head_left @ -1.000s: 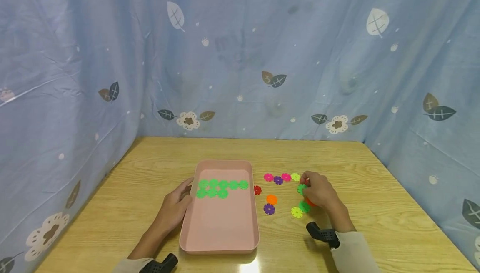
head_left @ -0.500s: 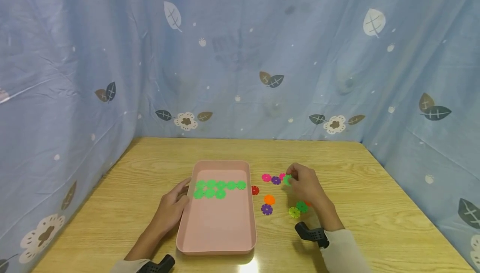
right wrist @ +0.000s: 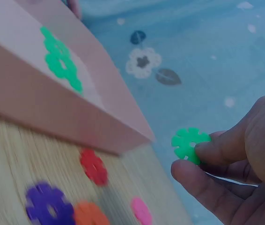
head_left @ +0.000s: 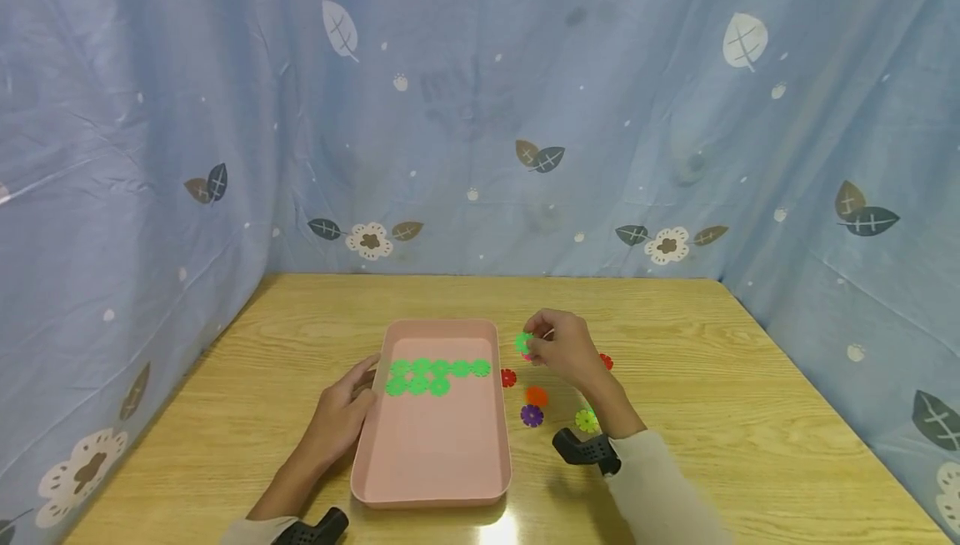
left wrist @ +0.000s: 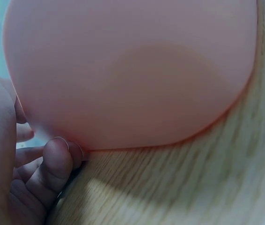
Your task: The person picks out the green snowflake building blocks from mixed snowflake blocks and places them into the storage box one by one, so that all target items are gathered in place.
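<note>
My right hand (head_left: 564, 349) pinches a green flower-shaped plastic disc (right wrist: 187, 143) between thumb and fingertips, raised over the table just right of the tray. In the head view this disc overlaps a pink disc lying behind it. The pink tray (head_left: 431, 462) holds several green discs (head_left: 420, 385) in two rows across its upper half. At the tray's left side my left hand (head_left: 339, 416) holds the wall, its thumb (left wrist: 57, 157) and fingers right at the edge in the left wrist view.
Right of the tray lie a red disc (head_left: 508, 377), an orange disc (head_left: 537, 397), a purple disc (head_left: 532, 416) and a yellow disc (head_left: 587, 421). Another red disc (head_left: 606, 361) shows beyond my right hand. A blue patterned curtain (head_left: 480, 112) surrounds the wooden table (head_left: 337, 303).
My right hand has picked up the green disc from the group on the right and carried it left toward the tray. The left hand stays at the tray.
</note>
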The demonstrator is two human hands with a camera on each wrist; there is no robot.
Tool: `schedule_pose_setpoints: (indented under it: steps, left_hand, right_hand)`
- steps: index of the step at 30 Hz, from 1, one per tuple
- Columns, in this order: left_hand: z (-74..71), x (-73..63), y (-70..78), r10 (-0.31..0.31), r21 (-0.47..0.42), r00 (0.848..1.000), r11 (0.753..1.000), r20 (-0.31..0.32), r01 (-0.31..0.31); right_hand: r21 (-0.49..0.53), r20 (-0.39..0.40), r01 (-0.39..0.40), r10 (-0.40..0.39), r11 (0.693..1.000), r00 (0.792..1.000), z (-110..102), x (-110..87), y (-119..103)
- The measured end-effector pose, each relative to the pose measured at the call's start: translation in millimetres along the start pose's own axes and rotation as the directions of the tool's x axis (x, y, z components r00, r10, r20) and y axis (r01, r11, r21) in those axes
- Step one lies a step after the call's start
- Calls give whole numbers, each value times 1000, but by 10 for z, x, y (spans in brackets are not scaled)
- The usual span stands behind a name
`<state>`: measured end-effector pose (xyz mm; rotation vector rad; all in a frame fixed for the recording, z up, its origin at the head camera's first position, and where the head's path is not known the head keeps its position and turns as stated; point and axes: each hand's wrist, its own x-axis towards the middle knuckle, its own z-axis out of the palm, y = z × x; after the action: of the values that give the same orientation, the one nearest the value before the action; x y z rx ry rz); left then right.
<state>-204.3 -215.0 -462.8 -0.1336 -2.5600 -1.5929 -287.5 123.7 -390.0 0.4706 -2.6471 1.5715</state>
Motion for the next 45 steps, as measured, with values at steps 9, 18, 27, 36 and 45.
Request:
schedule_pose_setpoints:
  steps: [9, 18, 27, 36, 45]
  left_hand:
    - [-10, 0, -15, 18, -16, 1000, 1000, 6, -18]
    - [-11, 7, -31, 24, -25, 1000, 999, 8, -24]
    - [-16, -1, -31, 28, -30, 1000, 999, 14, -27]
    - [-12, -14, -28, 15, -24, 1000, 1000, 7, -15]
    - [-9, -13, -17, 18, -22, 1000, 1000, 5, -18]
  right_hand:
    - [-22, 92, 44, -42, 999, 995, 351, 90, -123]
    - [-185, 161, 171, -142, 968, 977, 565, 136, -237]
    - [-205, 178, 198, -163, 958, 970, 717, 147, -230]
    - [-300, 173, 161, -113, 940, 978, 801, 124, -240]
    - [-346, 152, 148, -100, 927, 983, 915, 107, -242]
